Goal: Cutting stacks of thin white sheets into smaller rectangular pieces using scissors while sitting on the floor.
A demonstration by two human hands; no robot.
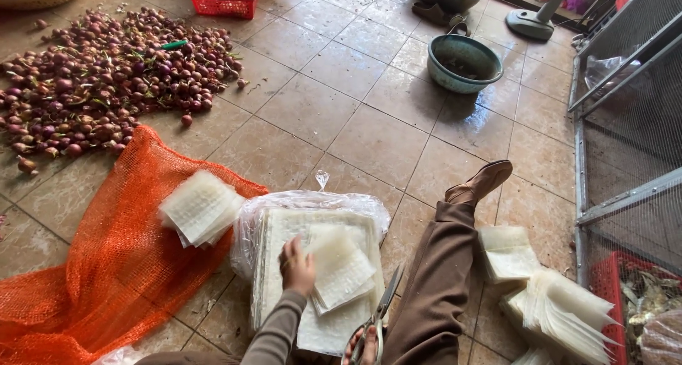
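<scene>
Rice-paper sheets and scissors, floor work area

Rice-paper sheets [343,265]: small loose stack of thin, translucent white squares, lying skewed on top of a larger stack of the same material. Location: floor, low centre of the view, just left of the person's outstretched leg.

Large stack [284,226]: big square sheets, resting inside an opened clear plastic bag [312,198] on the tiled floor [369,134].

Left hand [298,265]: fingers spread flat, pressing on the left edge of the small stack; grey-brown sleeve runs to the lower edge of the view.

Right hand [366,347]: partly cut off at the bottom edge; fingers through the loops of a pair of scissors [383,312], gripping them. Blades point up and slightly right, lying beside the right edge of the large stack.

Leg [437,280]: brown trouser, stretched out along the floor, ending in a tan shoe [483,182].

Other items:
- Cut squares [201,207], a fanned pile on an orange mesh sack [106,265], left of the bag.
- Further piles of cut sheets [547,294] to the right of the leg, near a wire-mesh frame [632,138].
- Heap of small red onions [99,81], upper left, well apart from the hands.
- Red plastic basket [224,1], top edge.
- Green basin [464,63], upper centre-right.
- Fan base [534,20], top right.
</scene>
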